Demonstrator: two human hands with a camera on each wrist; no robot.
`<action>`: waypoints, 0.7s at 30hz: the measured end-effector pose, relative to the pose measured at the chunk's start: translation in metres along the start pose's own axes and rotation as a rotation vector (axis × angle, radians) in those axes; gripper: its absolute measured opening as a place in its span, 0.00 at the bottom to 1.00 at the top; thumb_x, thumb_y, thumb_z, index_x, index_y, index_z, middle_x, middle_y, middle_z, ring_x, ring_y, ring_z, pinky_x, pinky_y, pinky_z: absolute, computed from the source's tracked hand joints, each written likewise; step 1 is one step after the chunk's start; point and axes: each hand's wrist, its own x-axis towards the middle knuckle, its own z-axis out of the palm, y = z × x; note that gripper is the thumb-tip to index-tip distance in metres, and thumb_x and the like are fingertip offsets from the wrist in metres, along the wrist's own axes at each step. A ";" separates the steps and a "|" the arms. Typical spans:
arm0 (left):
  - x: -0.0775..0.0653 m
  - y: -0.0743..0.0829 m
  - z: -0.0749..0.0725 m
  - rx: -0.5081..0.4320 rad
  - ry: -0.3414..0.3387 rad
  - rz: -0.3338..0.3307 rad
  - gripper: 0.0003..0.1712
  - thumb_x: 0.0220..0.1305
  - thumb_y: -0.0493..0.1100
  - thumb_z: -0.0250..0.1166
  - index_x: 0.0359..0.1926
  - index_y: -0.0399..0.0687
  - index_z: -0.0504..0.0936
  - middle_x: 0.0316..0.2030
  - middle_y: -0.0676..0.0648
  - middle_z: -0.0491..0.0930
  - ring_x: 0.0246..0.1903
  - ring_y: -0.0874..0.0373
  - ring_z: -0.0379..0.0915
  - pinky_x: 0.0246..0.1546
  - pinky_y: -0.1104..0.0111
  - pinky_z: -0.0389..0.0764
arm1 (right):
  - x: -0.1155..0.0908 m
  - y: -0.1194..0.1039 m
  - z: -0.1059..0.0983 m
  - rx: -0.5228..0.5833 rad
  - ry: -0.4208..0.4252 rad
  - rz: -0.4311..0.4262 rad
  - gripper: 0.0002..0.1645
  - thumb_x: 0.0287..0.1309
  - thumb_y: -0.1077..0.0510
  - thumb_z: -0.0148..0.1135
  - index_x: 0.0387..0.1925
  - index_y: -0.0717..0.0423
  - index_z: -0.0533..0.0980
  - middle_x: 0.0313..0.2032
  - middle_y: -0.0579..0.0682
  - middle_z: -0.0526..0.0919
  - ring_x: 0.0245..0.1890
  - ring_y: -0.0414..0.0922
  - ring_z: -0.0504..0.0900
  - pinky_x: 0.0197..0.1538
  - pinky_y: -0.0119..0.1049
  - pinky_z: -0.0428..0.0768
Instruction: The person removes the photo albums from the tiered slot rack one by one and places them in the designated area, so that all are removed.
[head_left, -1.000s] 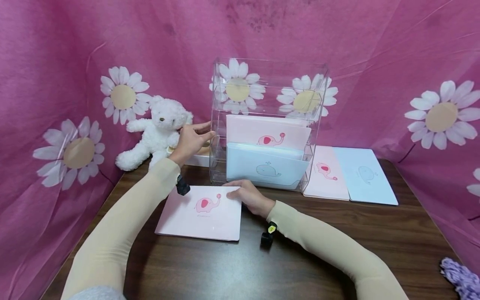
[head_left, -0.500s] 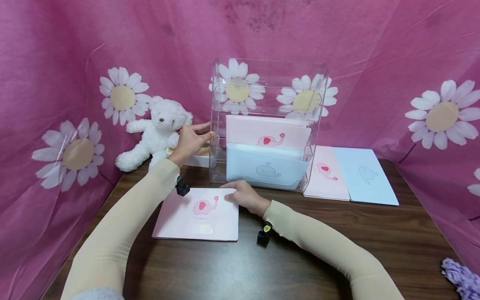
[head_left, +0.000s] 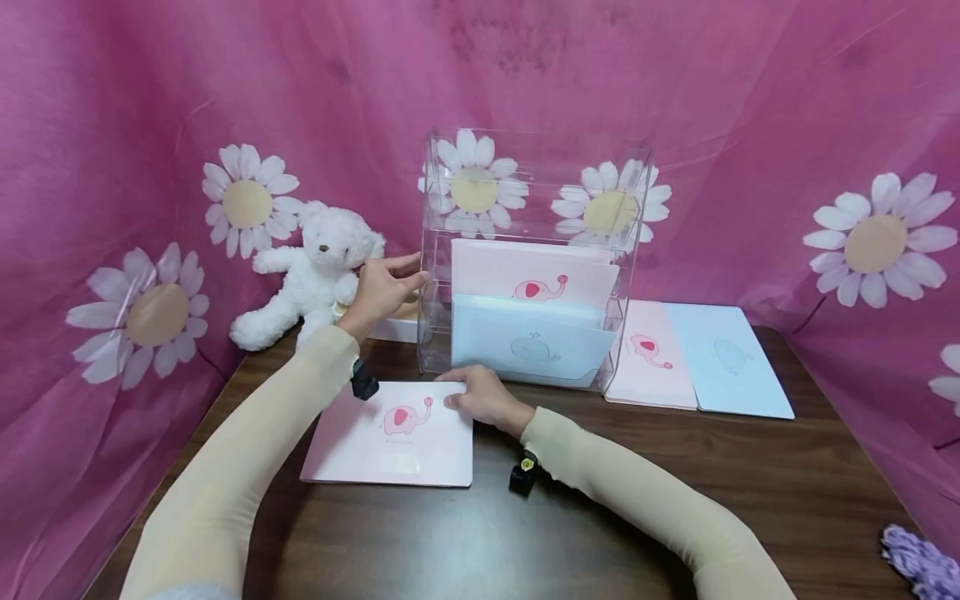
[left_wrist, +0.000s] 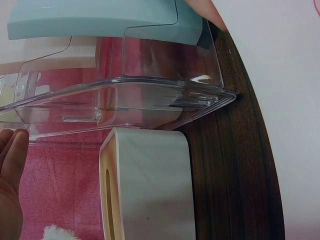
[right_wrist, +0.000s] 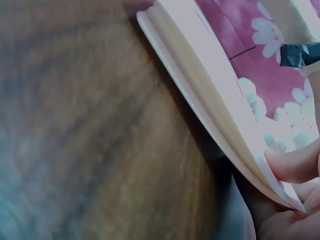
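Observation:
A pink notebook (head_left: pixel 360 446) with a red elephant on its cover lies low over the front of the table. My right hand (head_left: pixel 491 398) grips its far right corner, thumb on the cover and fingers underneath. In the right wrist view, the thumb (right_wrist: pixel 295 162) presses the notebook's cover (right_wrist: pixel 220 70) and the page edges show. My left hand (head_left: pixel 381 287) touches the left side of a clear acrylic rack (head_left: pixel 438 333) with straight fingertips, also seen in the left wrist view at the panel edge. The rack holds pink elephant notebooks (head_left: pixel 487 267) behind blue whale notebooks (head_left: pixel 487 337).
Right of the rack lie a pink notebook (head_left: pixel 645 379) and a blue notebook (head_left: pixel 738 358). A white teddy bear (head_left: pixel 315 267) sits at the back left beside a white box with a wooden top (head_left: pixel 397 327). Purple knitted material (head_left: pixel 922 558) lies at the right edge. A pink flowered cloth hangs behind.
My right hand has drawn the pink notebook slightly left and toward the front of the table. My left hand stays at the rack's side. The head view has tilted up slightly.

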 end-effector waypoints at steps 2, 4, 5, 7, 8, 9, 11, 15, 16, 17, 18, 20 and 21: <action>-0.001 -0.001 0.001 0.004 0.000 0.004 0.27 0.65 0.47 0.71 0.64 0.55 0.80 0.57 0.44 0.85 0.51 0.52 0.86 0.48 0.67 0.88 | -0.001 -0.001 0.002 -0.051 0.019 -0.019 0.24 0.55 0.65 0.68 0.56 0.53 0.83 0.55 0.53 0.87 0.62 0.51 0.80 0.71 0.52 0.75; -0.001 -0.001 0.001 0.012 0.005 0.012 0.27 0.65 0.47 0.71 0.64 0.54 0.80 0.57 0.44 0.85 0.52 0.52 0.86 0.48 0.68 0.88 | -0.001 -0.002 0.003 -0.081 0.029 -0.036 0.25 0.55 0.65 0.69 0.56 0.53 0.83 0.55 0.53 0.87 0.63 0.51 0.81 0.71 0.52 0.75; -0.001 -0.001 0.001 0.014 0.006 0.017 0.27 0.65 0.46 0.71 0.65 0.54 0.80 0.57 0.44 0.85 0.52 0.51 0.85 0.49 0.66 0.88 | -0.002 -0.002 0.003 -0.091 0.034 -0.035 0.25 0.55 0.65 0.69 0.56 0.53 0.83 0.55 0.53 0.87 0.62 0.51 0.81 0.70 0.52 0.76; -0.002 -0.001 0.002 0.020 0.008 0.021 0.27 0.65 0.46 0.71 0.65 0.52 0.79 0.58 0.44 0.84 0.54 0.51 0.85 0.52 0.64 0.87 | -0.002 -0.002 0.003 -0.115 0.042 -0.036 0.25 0.55 0.64 0.69 0.56 0.52 0.83 0.55 0.52 0.87 0.61 0.50 0.81 0.69 0.50 0.77; -0.002 -0.001 0.002 0.021 0.009 0.022 0.27 0.65 0.46 0.70 0.65 0.52 0.79 0.58 0.44 0.84 0.54 0.51 0.84 0.53 0.62 0.87 | -0.003 -0.002 0.003 -0.124 0.044 -0.038 0.24 0.55 0.64 0.69 0.56 0.51 0.84 0.55 0.52 0.88 0.60 0.49 0.82 0.68 0.50 0.78; -0.003 -0.001 0.002 0.019 0.011 0.022 0.27 0.65 0.46 0.71 0.65 0.52 0.79 0.58 0.44 0.84 0.54 0.51 0.84 0.54 0.61 0.87 | -0.003 -0.002 0.003 -0.136 0.049 -0.039 0.24 0.55 0.63 0.69 0.56 0.50 0.84 0.55 0.52 0.88 0.59 0.49 0.82 0.68 0.50 0.79; -0.003 -0.001 0.002 0.021 0.014 0.024 0.27 0.65 0.46 0.71 0.65 0.53 0.79 0.58 0.44 0.84 0.54 0.51 0.84 0.54 0.61 0.86 | -0.004 -0.003 0.003 -0.166 0.056 -0.042 0.24 0.55 0.62 0.70 0.55 0.49 0.84 0.55 0.51 0.88 0.59 0.48 0.82 0.68 0.50 0.78; -0.003 -0.001 0.002 0.022 0.011 0.015 0.27 0.65 0.47 0.71 0.65 0.52 0.79 0.58 0.44 0.84 0.57 0.51 0.82 0.57 0.60 0.85 | -0.007 -0.005 0.000 -0.241 0.044 -0.069 0.21 0.57 0.61 0.70 0.54 0.49 0.85 0.52 0.49 0.89 0.56 0.47 0.83 0.65 0.49 0.80; -0.003 -0.001 0.002 0.023 0.011 0.012 0.28 0.65 0.47 0.71 0.65 0.52 0.79 0.59 0.44 0.84 0.58 0.52 0.81 0.59 0.59 0.84 | -0.008 -0.005 -0.001 -0.261 0.036 -0.081 0.20 0.58 0.60 0.70 0.54 0.49 0.85 0.52 0.49 0.89 0.55 0.46 0.83 0.64 0.48 0.81; -0.003 0.000 0.002 0.020 0.011 0.007 0.28 0.65 0.48 0.71 0.65 0.53 0.79 0.59 0.45 0.83 0.60 0.52 0.81 0.60 0.58 0.83 | -0.009 -0.006 -0.002 -0.277 0.030 -0.094 0.20 0.59 0.60 0.69 0.54 0.50 0.85 0.51 0.49 0.89 0.54 0.45 0.84 0.63 0.47 0.82; -0.003 0.000 0.001 0.022 0.010 0.005 0.28 0.65 0.48 0.71 0.65 0.53 0.79 0.60 0.45 0.83 0.61 0.52 0.79 0.62 0.57 0.82 | -0.010 -0.006 -0.002 -0.290 0.025 -0.105 0.20 0.59 0.60 0.69 0.54 0.51 0.85 0.51 0.48 0.89 0.53 0.44 0.84 0.62 0.46 0.83; -0.003 0.001 0.001 0.029 0.007 -0.004 0.28 0.64 0.50 0.71 0.65 0.55 0.80 0.62 0.46 0.81 0.64 0.53 0.76 0.65 0.57 0.80 | -0.011 -0.006 -0.004 -0.308 0.018 -0.119 0.20 0.60 0.60 0.69 0.55 0.51 0.85 0.52 0.48 0.89 0.53 0.44 0.84 0.61 0.46 0.84; -0.003 0.001 0.001 0.029 0.005 -0.008 0.28 0.64 0.51 0.71 0.65 0.56 0.80 0.63 0.46 0.81 0.65 0.53 0.75 0.65 0.57 0.80 | -0.011 -0.007 -0.004 -0.310 0.015 -0.122 0.20 0.60 0.60 0.69 0.55 0.51 0.84 0.52 0.48 0.89 0.53 0.44 0.84 0.61 0.46 0.84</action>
